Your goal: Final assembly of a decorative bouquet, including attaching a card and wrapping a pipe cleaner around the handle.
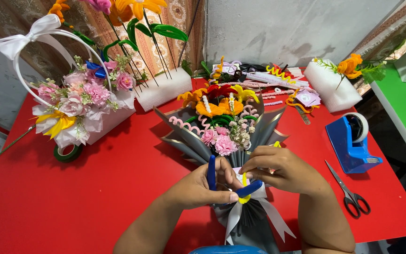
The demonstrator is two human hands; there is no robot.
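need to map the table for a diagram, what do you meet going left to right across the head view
green tape roll → white flower basket → wrapped bouquet → blue tape dispenser → green table

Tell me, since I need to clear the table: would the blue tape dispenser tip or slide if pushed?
The dispenser probably slides rather than tips: its base looks broad and low on the smooth red table. It is likely heavy for its size, being blocky.

One bouquet, one flower basket, two foam blocks, one tape dispenser, one scissors.
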